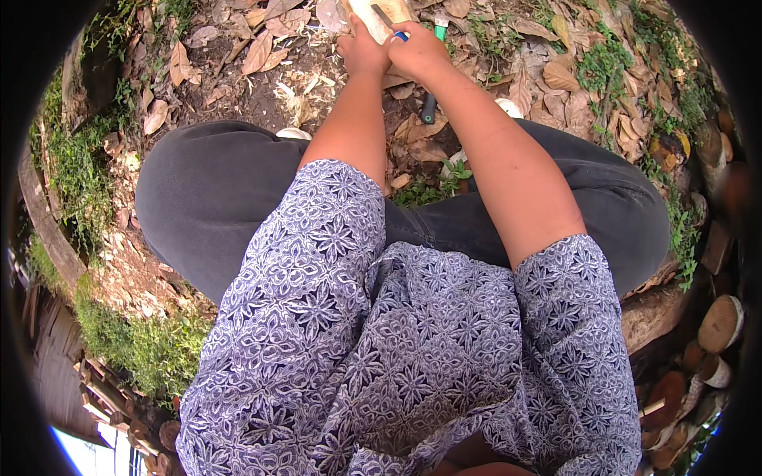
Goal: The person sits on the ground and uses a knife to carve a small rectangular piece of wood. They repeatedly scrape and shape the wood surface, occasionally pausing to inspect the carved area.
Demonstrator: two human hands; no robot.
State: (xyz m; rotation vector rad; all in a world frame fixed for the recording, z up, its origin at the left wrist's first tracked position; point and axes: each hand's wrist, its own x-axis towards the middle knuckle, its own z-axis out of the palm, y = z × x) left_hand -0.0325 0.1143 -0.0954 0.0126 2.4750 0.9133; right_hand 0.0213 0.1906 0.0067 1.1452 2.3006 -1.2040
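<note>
While right fingers (403,52) gripped blue-handled blade (402,36), left fingers (351,47) wood (367,11), shavings (305,94) left of both suggested carving begun, unfinished.

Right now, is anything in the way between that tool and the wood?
Nothing visible: the right hand holds the tool with its blade over the wood, and the left hand is at the wood's left side.

The shirt (444,341) at lower centre is white-and-indigo floral, the trousers (210,198) at mid-frame charcoal grey. At top centre, the wood (363,11) is pale yellow, the tool handle (402,36) blue.
</note>
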